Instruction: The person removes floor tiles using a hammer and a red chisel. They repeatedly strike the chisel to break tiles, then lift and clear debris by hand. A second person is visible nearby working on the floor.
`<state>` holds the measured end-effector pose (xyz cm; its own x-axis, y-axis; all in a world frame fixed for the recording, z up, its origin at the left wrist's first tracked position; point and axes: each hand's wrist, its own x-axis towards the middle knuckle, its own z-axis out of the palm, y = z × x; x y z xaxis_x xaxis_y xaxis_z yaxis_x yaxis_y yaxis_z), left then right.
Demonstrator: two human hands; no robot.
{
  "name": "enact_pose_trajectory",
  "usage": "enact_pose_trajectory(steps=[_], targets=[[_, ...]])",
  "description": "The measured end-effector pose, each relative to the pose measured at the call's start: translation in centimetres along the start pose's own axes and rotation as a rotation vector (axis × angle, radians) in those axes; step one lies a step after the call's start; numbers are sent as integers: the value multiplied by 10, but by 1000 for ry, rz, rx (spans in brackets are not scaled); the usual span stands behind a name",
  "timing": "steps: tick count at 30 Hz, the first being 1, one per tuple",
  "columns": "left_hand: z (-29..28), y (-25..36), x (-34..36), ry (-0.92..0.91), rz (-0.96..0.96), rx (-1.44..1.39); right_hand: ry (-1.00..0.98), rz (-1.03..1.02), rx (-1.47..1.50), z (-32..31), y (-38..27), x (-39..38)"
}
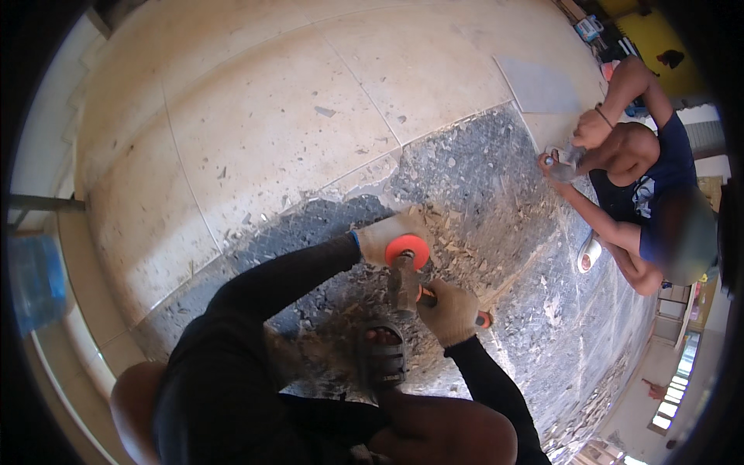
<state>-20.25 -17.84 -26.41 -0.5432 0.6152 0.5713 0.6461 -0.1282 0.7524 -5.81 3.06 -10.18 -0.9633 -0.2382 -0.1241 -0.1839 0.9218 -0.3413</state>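
Floor [271, 132]: pale glossy tiles far side, stripped rough grey mortar bed near side, chips and rubble scattered round chisel. Left hand [387, 239], knit glove, closed round chisel [408, 249] below its orange disc guard, holding it steady against bed. Right hand [452, 311], gloved, gripping orange-handled hammer [404, 283]; worn steel head just below guard. Sandal [381, 355] braced nearer than chisel. Co-worker [651, 178] crouched right of chisel, own tools.
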Motion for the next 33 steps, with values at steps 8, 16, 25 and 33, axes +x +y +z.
enact_pose_trajectory(steps=[8,16,25,33], targets=[[0,11,6,-177,-41,-15,-63,69,-62,13,5,-9],[-7,20,16,-244,-66,89,48,27,-25,13,12,-16],[0,18,16,-301,-102,221,23,8,78,25,16,-10],[-7,-9,21,-86,-62,278,20,103,86,30,18,-21]])
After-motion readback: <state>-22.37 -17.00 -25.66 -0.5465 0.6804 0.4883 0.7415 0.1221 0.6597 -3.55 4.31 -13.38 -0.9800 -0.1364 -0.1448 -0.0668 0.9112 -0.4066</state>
